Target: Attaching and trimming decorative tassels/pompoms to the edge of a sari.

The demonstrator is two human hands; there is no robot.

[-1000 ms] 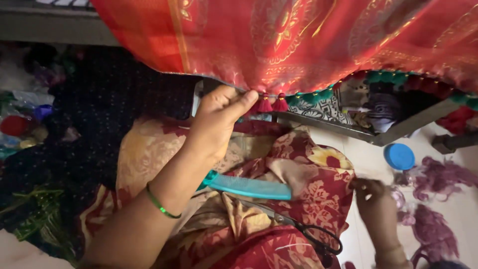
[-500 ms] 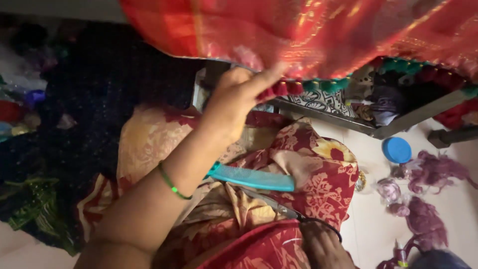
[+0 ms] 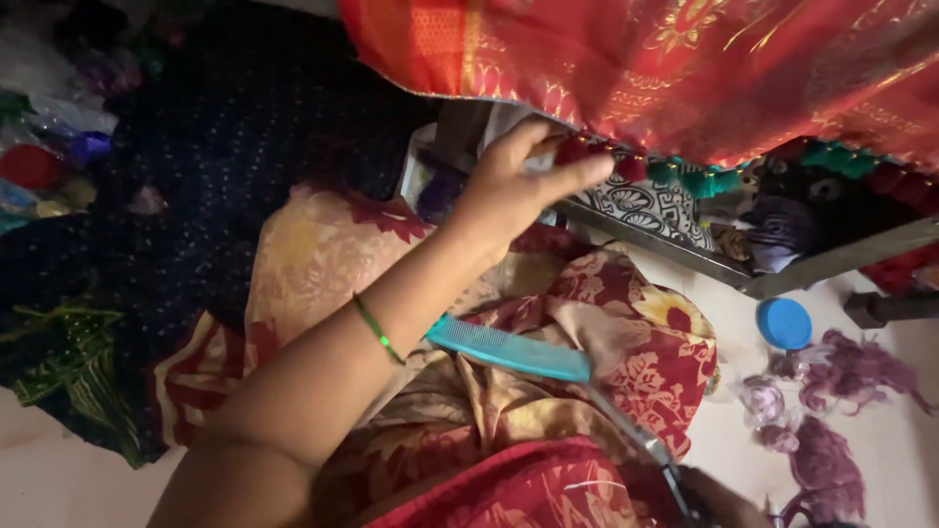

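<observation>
While the left hand [image 3: 518,186] pinches the red cloth's [image 3: 685,68] tasselled hem, a teal comb [image 3: 509,350] lies across the lap; whether the right hand is closed, can't tell.

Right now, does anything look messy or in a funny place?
Yes. Purple thread clumps lie scattered on the pale floor at right, beside a loose blue lid. A teal comb rests on the lap cloth, with scissors under it. The left hand pinches the red cloth's tassel edge.
</observation>
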